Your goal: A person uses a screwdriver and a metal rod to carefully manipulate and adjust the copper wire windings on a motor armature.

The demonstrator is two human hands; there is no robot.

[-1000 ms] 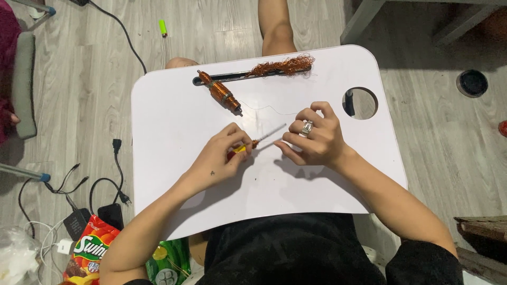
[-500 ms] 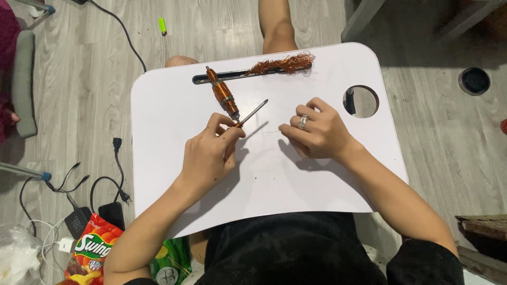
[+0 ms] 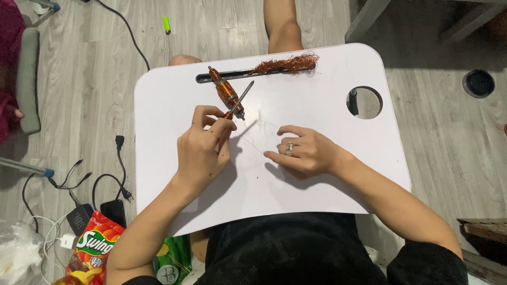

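Grey plank floor (image 3: pixel 443 132); a white lap tray (image 3: pixel 169 116) lies across the seated person's legs and serves as the work surface.

Thing in hand: a thin metal rod (image 3: pixel 244 95) with a short band of copper turns at its lower end. The left hand (image 3: pixel 200 153) pinches that end between thumb and fingertips, with the rod tilted up and away from the body.

A fine strand of wire (image 3: pixel 252 143), faint against the tray, runs from below the rod toward the right hand (image 3: pixel 309 154). That hand lies low on the tray to the right of the rod, fingers loosely spread, index tip down near the strand. Whether it actually pins the wire, I cannot tell.

Just beside the rod, to its left and touching or nearly so, lies a copper-wound spindle (image 3: pixel 224 91). Beyond the rod is a dark slot (image 3: pixel 208 78) in the tray, and a tangle of loose copper wire (image 3: pixel 288 64) lies up and right of the rod. A round hole (image 3: pixel 365 103) is cut well to the rod's right.

Judgement: the step looks like handling wire between rod and strand, either winding or unwinding. The next move calls for steady, light tension, since a strand this thin could kink or snap.

Far left of the rod, off the tray, are black cables (image 3: pixel 120 158), a red snack bag (image 3: pixel 95 248) and a green lighter (image 3: pixel 167 24).
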